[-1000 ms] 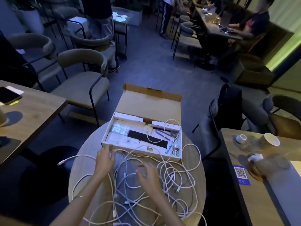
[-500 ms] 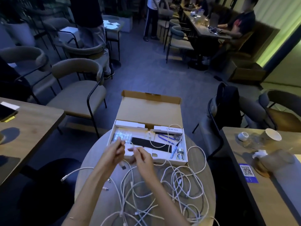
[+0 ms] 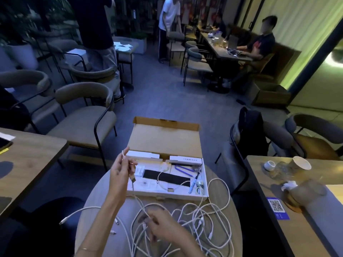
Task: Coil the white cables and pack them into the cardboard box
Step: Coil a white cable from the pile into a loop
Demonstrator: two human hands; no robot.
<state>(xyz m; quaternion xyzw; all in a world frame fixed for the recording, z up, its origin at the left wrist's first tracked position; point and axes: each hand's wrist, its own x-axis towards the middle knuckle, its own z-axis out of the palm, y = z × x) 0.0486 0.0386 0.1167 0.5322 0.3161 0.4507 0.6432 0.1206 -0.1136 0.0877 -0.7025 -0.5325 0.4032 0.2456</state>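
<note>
Left hand (image 3: 120, 173) raised over near-left corner of cardboard box (image 3: 163, 143), fingers pinched shut on one end of a white cable (image 3: 136, 198); a connector hangs just below the pinch. Right hand (image 3: 160, 226) low over the round table (image 3: 225, 220), fingers closed loosely around what looks like the same strand, inside the tangle of white cables (image 3: 202, 216); exact grip partly blurred, cannot tell how tight. Box open, lid folded back, tray already holding a black strip (image 3: 163, 178), a pen (image 3: 193, 182) and one cable loop (image 3: 163, 173); no coiled bundle visible in it yet. Judged step: freeing a single cable from the pile before coiling. To do well: keep the left pinch fixed as anchor, slide the right hand along the strand rather than tugging, since crossing loops likely tighten under pull. Lift strand clear of pile, then wind even loops around the left hand. Risk: free ends hanging off table's left edge may snag or drag neighbours along.
</note>
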